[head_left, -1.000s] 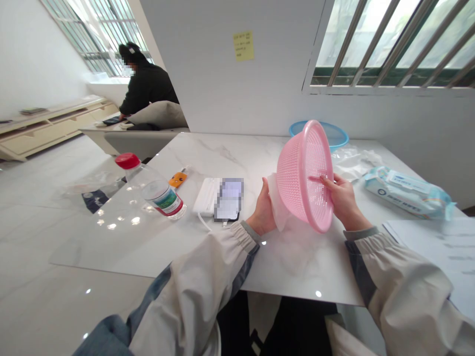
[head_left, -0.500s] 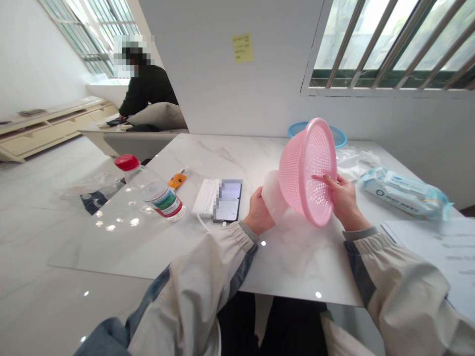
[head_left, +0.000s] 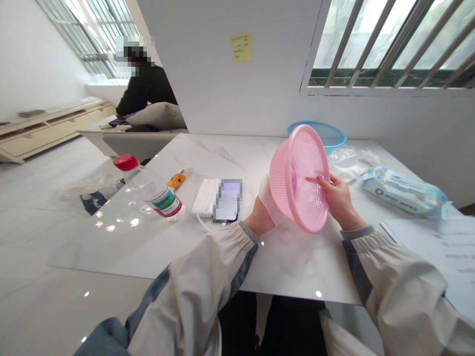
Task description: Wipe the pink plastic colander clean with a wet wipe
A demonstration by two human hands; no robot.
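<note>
A pink plastic colander [head_left: 281, 173] is tilted above the table, its open mouth turned to the right and toward me. My right hand [head_left: 339, 198] grips its right rim, the thumb outside and a finger showing on the inner side through the mouth. Against the colander's outer left wall, my left hand [head_left: 261, 216] presses a white wipe [head_left: 273, 210]. The left fingertips are hidden behind the wipe and the colander.
Behind the colander is a blue basket [head_left: 336, 136] by the wall. Clear plastic [head_left: 351, 163] and a wipes pack [head_left: 404, 192] lie to the right, above printed paper [head_left: 438, 247]. Leftward are a phone [head_left: 228, 200], white power bank [head_left: 204, 197], orange item [head_left: 176, 181] and bottle [head_left: 163, 200].
The colander has shifted slightly left and down, its mouth turning more toward me. The left hand's wipe has slid behind its wall, and the right hand has moved along with the rim.
</note>
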